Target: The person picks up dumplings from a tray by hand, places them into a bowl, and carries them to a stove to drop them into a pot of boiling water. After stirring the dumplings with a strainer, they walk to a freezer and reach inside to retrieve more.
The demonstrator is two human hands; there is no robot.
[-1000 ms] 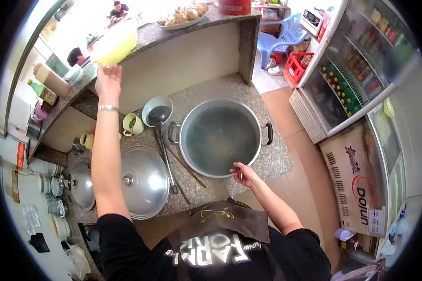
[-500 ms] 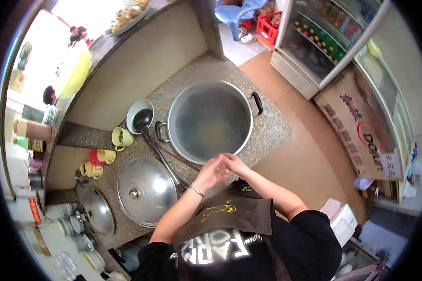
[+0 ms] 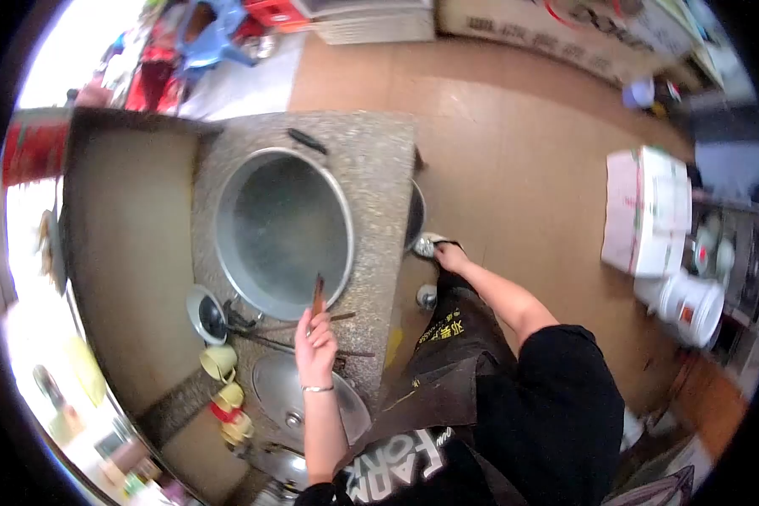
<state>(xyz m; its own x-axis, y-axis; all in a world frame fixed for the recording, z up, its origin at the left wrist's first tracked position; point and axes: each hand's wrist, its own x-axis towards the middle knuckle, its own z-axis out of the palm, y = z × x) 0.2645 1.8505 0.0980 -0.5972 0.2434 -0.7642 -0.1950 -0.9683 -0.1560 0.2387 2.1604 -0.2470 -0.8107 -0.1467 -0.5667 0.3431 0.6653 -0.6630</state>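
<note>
My left hand is closed around a slim reddish-brown thing, whose tip points up over the near rim of a large metal pot. I cannot make out its exact kind. Cloudy liquid fills part of the pot. Thin brown sticks lie close to that hand. Beyond the counter edge, my right hand hangs low in front of the dark apron; its fingers are mostly hidden. Left of the pot, a black ladle rests in a bowl.
A metal lid lies on the speckled counter, near pale yellow mugs. Under the counter edge shows part of a dark round vessel. White boxes and a white bucket stand on the right.
My hands were together by the pot's near rim and have come apart. The left now holds the reddish-brown thing; the right moved right and down past the counter. The view has turned right.
</note>
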